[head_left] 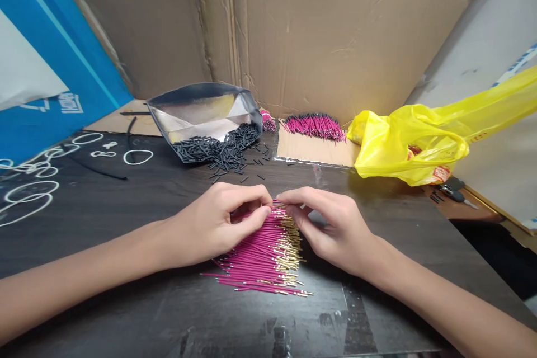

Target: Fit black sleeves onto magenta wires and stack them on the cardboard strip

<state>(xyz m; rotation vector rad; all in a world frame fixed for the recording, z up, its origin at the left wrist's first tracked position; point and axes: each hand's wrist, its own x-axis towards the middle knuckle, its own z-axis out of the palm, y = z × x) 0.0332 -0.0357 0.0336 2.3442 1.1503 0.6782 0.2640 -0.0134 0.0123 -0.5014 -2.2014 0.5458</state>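
A pile of pink wires (255, 251) with gold metal terminals (289, 251) lies on the dark table, the gold ends facing right. Above its far end, my left hand (235, 218) is closed in a pinch of thumb and index finger. Opposite it, my right hand (331, 226) also pinches, its fingertips almost meeting the left ones. Between the two pinches runs a thin gold-coloured end of one wire (278, 205); the fingers hide most of it.
Behind the hands, an open bag (201, 106) spills short black tubes (229, 151). Black-tipped pink wires (314, 126) rest on a cardboard piece (314, 150). A yellow plastic bag (403, 145) stands at right, near keys (455, 193). White rubber bands (31, 196) lie at left.
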